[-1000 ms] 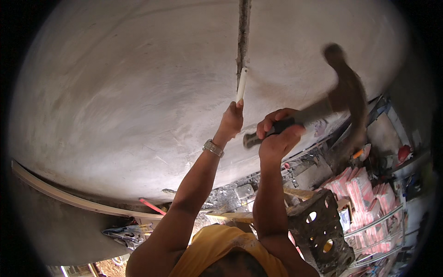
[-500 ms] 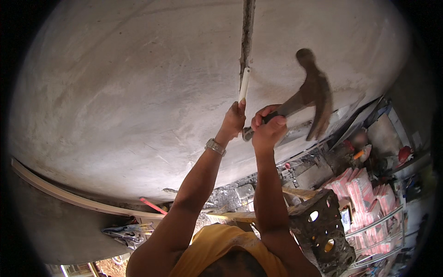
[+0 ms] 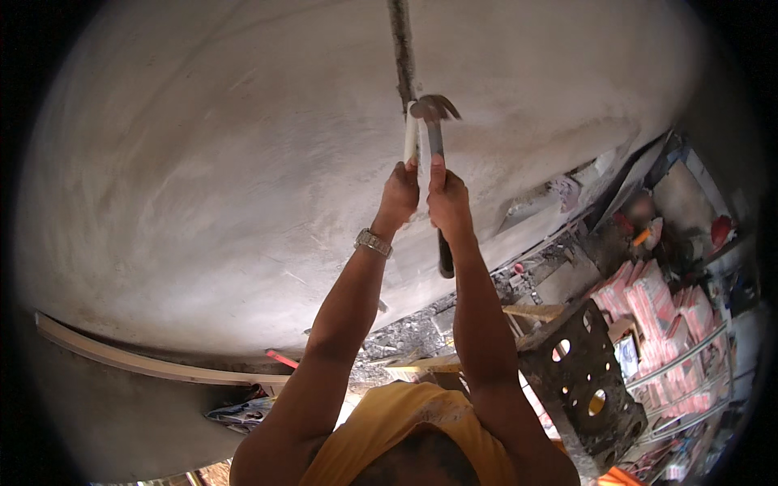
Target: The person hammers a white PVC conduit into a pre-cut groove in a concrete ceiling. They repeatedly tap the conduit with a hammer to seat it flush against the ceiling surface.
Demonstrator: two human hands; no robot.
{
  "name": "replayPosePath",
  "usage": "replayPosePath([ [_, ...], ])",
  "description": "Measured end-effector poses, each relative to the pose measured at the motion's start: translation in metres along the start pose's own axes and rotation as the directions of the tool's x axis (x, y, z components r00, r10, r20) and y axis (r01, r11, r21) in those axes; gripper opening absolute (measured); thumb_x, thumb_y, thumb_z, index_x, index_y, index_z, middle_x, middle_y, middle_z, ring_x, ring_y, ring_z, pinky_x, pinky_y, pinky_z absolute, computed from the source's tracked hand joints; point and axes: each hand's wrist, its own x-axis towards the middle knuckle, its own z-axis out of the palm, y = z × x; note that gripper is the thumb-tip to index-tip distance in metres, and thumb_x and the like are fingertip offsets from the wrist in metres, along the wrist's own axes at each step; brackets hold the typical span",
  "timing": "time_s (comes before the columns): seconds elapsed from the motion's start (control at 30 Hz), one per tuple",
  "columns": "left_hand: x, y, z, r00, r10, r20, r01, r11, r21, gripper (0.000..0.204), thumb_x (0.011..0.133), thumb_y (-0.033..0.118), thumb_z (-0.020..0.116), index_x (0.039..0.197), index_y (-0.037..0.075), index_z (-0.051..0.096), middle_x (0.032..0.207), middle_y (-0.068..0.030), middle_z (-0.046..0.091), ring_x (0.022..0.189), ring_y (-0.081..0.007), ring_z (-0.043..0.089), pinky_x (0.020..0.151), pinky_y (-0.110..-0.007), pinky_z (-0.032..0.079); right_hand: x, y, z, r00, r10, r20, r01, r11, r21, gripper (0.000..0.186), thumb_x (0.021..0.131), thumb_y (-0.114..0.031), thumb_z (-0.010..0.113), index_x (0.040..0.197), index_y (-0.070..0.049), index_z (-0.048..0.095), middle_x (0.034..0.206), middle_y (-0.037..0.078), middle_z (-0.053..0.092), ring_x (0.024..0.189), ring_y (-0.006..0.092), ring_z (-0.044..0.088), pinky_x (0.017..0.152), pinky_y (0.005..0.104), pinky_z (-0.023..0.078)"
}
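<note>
A dark vertical groove (image 3: 401, 49) runs down the grey plastered wall (image 3: 243, 178). My left hand (image 3: 399, 197) is closed round the lower part of a white plastic pipe (image 3: 411, 138), which stands nearly upright at the groove. Closed on the handle of a claw hammer (image 3: 437, 136), my right hand (image 3: 450, 202) is just right of the left, thumb along the shaft. The hammer face is against or very near the pipe's upper end, with its claw pointing right. Below the right hand, the dark handle end sticks out. The pipe's lower end is hidden in the left hand.
Below on the right stands a dirty step (image 3: 567, 373) with round holes. Pink and white sacks (image 3: 652, 300) are stacked beyond it. Rubble (image 3: 405, 336) lies along the wall's foot. A long pale strip (image 3: 146, 360) curves across the lower left, near a red bar (image 3: 281, 357).
The hammer has swung left from the right side to the pipe's upper end. My right hand has moved up and now grips with its thumb along the shaft. The left still holds the pipe.
</note>
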Motion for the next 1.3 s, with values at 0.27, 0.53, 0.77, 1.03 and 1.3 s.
replayPosePath([
  [0.27,-0.071,-0.113,-0.005,0.952,0.154,0.265,-0.295,0.695,0.656,0.042,0.101,0.042,0.037,0.1,0.001,0.049,0.082,-0.0348,0.061,0.08,-0.0538,0.059,0.065,-0.062,0.045,-0.113,0.08,0.001,0.974,0.224,-0.047,-0.16,0.813,0.559,0.054,0.098,-0.06,0.036,0.073,-0.012,0.039,0.049,-0.003,0.033,0.034,0.0089,0.03,0.033,0.0259,0.027],
  [0.53,-0.076,-0.051,-0.014,0.969,0.24,0.063,-0.228,0.762,0.606,0.028,0.101,0.033,0.043,0.098,0.006,0.046,0.069,-0.0281,0.06,0.064,-0.0497,0.058,0.049,-0.057,0.041,-0.148,0.07,-0.015,0.878,0.476,0.057,-0.39,0.641,0.662,0.047,0.099,-0.05,0.046,0.072,-0.012,0.038,0.049,-0.004,0.032,0.035,0.0066,0.029,0.033,0.0248,0.026],
  [0.77,-0.027,0.012,-0.035,0.87,0.494,0.008,-0.351,0.607,0.712,0.027,0.102,0.03,0.044,0.094,0.005,0.045,0.064,-0.0212,0.059,0.058,-0.0442,0.06,0.043,-0.049,0.044,-0.12,0.041,-0.016,0.919,0.36,0.161,-0.357,0.588,0.726,0.038,0.096,-0.041,0.056,0.078,-0.009,0.047,0.054,-0.004,0.043,0.04,0.0067,0.041,0.037,0.0248,0.034],
  [1.03,-0.027,0.02,-0.039,0.907,0.42,0.028,-0.278,0.546,0.79,0.026,0.102,0.028,0.044,0.093,0.005,0.044,0.062,-0.0211,0.059,0.058,-0.0445,0.059,0.044,-0.049,0.042,-0.083,0.003,-0.017,0.972,0.218,-0.092,-0.096,0.718,0.689,0.039,0.095,-0.034,0.061,0.068,-0.009,0.047,0.052,-0.003,0.045,0.043,0.0068,0.044,0.039,0.0251,0.035],
  [1.3,-0.016,0.026,-0.041,0.89,0.454,0.049,-0.356,0.622,0.698,0.026,0.102,0.026,0.044,0.093,0.002,0.047,0.065,-0.0239,0.057,0.06,-0.0456,0.058,0.047,-0.049,0.038,-0.014,0.056,0.041,0.919,0.342,0.194,-0.388,0.713,0.584,0.04,0.093,-0.026,0.061,0.063,-0.003,0.051,0.05,0.002,0.05,0.042,0.0109,0.045,0.042,0.0307,0.037],
])
